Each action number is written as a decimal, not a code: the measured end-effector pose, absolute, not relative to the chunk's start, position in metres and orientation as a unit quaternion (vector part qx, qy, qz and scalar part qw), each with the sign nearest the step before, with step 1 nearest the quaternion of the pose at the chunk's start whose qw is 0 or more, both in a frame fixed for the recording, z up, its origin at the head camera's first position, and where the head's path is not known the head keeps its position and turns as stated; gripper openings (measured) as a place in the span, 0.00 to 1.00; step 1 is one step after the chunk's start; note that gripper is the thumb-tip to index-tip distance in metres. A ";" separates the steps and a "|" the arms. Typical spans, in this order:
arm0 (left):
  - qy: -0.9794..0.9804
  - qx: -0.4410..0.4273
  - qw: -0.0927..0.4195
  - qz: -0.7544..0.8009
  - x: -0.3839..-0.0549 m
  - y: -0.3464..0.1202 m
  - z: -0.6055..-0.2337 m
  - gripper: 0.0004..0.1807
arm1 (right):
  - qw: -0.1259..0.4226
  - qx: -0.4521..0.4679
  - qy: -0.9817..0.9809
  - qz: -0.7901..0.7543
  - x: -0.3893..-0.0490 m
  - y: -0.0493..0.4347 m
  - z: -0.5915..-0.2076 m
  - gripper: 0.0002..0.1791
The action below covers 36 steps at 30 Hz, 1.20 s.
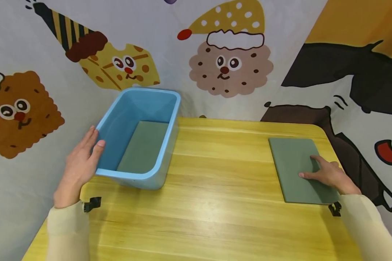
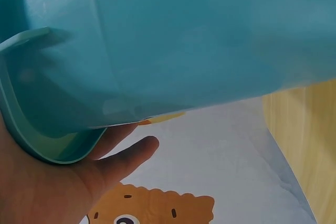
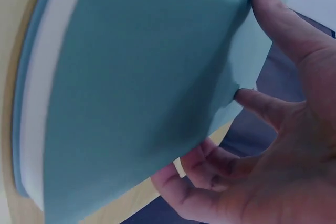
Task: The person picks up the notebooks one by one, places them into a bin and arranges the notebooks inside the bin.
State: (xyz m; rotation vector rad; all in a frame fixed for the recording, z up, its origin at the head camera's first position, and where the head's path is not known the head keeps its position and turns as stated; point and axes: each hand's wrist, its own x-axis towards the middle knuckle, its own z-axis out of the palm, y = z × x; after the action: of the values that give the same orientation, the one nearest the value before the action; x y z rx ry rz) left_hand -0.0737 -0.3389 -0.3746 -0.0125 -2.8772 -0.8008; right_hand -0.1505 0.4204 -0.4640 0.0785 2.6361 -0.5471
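Note:
A light-blue plastic bin (image 1: 150, 176) stands on the left of the table. My left hand (image 1: 81, 159) touches its left side, with the thumb at the rim (image 2: 63, 158) and the other fingers lying fairly straight along the outside. On the bin's floor lies a flat grey-green thing (image 1: 145, 145), much like a book. At the right lies a grey-green book (image 1: 294, 170), its white page edges (image 3: 39, 77) visible in the right wrist view. My right hand (image 1: 331, 175) grips its right side, thumb and one finger on the cover, the others curled at the edge.
The yellow wood-grain table (image 1: 222, 203) spreads between the bin and the book. Behind and at the sides hangs a white cloth (image 1: 170, 65) with cartoon prints, close to the bin's back. Black straps (image 1: 92, 204) sit at the wrists.

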 end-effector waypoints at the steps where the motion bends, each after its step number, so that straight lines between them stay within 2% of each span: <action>1: -0.961 -0.003 0.078 -0.265 -0.074 -0.340 -0.373 0.41 | 0.226 0.031 0.951 -0.207 -0.152 0.421 -0.464 0.72; 12: -0.965 -0.007 0.071 -0.251 -0.078 -0.336 -0.369 0.41 | 0.252 0.025 0.919 -0.303 -0.148 0.441 -0.476 0.68; 17: -0.965 -0.009 0.068 -0.252 -0.077 -0.336 -0.370 0.41 | 0.231 0.016 0.915 -0.331 -0.142 0.443 -0.476 0.65; 28: -0.965 -0.001 0.063 -0.256 -0.072 -0.336 -0.371 0.40 | 0.142 -0.024 0.927 -0.347 -0.130 0.442 -0.463 0.47; 36: -0.965 0.002 0.065 -0.254 -0.071 -0.336 -0.369 0.40 | 0.112 -0.013 0.900 -0.420 -0.116 0.436 -0.457 0.40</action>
State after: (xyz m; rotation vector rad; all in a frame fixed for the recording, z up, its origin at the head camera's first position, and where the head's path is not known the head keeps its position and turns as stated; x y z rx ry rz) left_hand -0.0710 -0.3359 -0.3688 0.0065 -2.9121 -0.7679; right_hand -0.1158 0.4356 -0.4566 -0.0377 2.6430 -1.2327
